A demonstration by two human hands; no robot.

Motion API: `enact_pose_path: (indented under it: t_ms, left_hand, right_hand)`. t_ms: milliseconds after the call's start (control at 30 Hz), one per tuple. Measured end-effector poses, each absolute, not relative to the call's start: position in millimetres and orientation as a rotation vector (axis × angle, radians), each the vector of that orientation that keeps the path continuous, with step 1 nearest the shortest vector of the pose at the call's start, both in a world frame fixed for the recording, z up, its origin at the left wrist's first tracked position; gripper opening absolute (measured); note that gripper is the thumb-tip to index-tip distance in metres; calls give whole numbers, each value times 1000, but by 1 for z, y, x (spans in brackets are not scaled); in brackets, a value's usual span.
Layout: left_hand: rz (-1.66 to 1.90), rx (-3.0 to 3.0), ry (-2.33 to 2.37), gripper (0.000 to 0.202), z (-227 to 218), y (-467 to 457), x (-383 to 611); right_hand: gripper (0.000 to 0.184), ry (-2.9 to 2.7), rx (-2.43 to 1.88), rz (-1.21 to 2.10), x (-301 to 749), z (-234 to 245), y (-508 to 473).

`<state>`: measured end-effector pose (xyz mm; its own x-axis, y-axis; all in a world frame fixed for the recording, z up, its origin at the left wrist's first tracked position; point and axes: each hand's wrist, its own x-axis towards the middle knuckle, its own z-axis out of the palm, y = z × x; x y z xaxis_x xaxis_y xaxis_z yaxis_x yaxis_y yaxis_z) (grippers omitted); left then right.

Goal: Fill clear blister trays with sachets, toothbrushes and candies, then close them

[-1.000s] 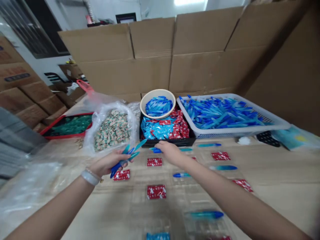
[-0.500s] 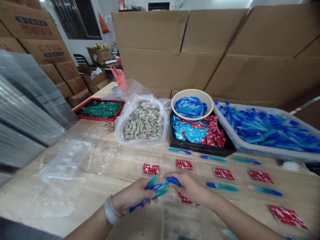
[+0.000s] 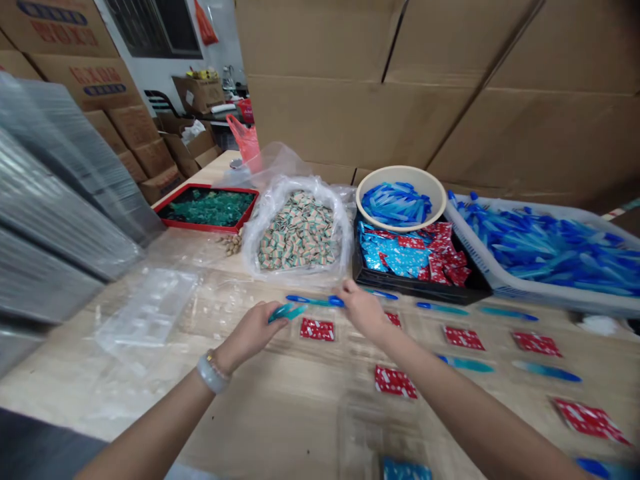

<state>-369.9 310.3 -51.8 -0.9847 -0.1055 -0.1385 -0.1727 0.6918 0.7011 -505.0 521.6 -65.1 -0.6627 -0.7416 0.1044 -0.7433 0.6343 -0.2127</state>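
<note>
My left hand [image 3: 256, 331] is closed around a few pen-shaped blue and teal plastic pieces [image 3: 290, 312], whose teal ends stick out past the fingers. To its right, my right hand [image 3: 364, 308] pinches a blue-ended pen-shaped piece [image 3: 336, 301] low over the table. A similar slim piece [image 3: 300, 299] lies in line with it; I cannot tell whether the two touch. Just below, between the hands, is a red patterned packet [image 3: 317, 329]. Another red packet [image 3: 395, 382] lies under my right forearm, and one behind the wrist is partly covered.
Pen-shaped pieces fill a cream bowl [image 3: 441, 207] and a white basket [image 3: 470, 263]. A black tray [image 3: 367, 277] holds red and blue packets. A clear bag [image 3: 250, 250] of small packets, a red tray [image 3: 245, 223] and clear plastic trays [image 3: 150, 310] stand left. Cardboard [image 3: 340, 120] rises behind.
Both hands have moved apart and farther from me across the table. Fewer pieces show in my left hand. A slim piece is now by the right fingers, above the red packet. The view has shifted slightly.
</note>
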Motion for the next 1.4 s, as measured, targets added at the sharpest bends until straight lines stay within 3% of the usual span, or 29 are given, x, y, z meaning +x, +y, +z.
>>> enact_pose_path:
  t_ms: [67, 200, 333, 467, 600, 733, 867, 1033, 1267, 1400]
  left_hand:
    - [1061, -116, 2866, 18, -54, 321, -373]
    - [1002, 182, 2917, 17, -57, 366, -389]
    - [875, 561, 2933, 20, -64, 422, -420]
    - [706, 775, 2912, 23, -75, 457, -444]
    - [554, 727, 2918, 19, -75, 472, -448]
    - [858, 372, 2989, 26, -60, 466, -427]
    - [1189, 179, 2868, 31, -51, 446, -380]
    - [1300, 80, 2737, 30, -61, 430, -329]
    - [1069, 44, 3055, 36, -70, 430, -359]
    - [863, 283, 3059, 35, -70, 458, -381]
  right_hand:
    - [23, -2909, 1046, 575, -514, -59, 554]
    - [33, -3019, 286, 1333, -514, -46, 633]
    - [31, -3047, 36, 1559, -481, -43, 692]
    - [23, -3106, 201, 1400, -438, -38, 718]
    - [14, -3116, 682, 1276, -399, -33, 713]
    - [25, -3118, 1152, 1162, -372, -48, 687]
    - [28, -3041, 1398, 582, -363, -79, 659]
    - [23, -2897, 1351, 219, -361, -98, 640]
    - [33, -2674, 1433, 323, -355, -101, 657]
    - [33, -2700, 1227, 363, -381, -92, 668]
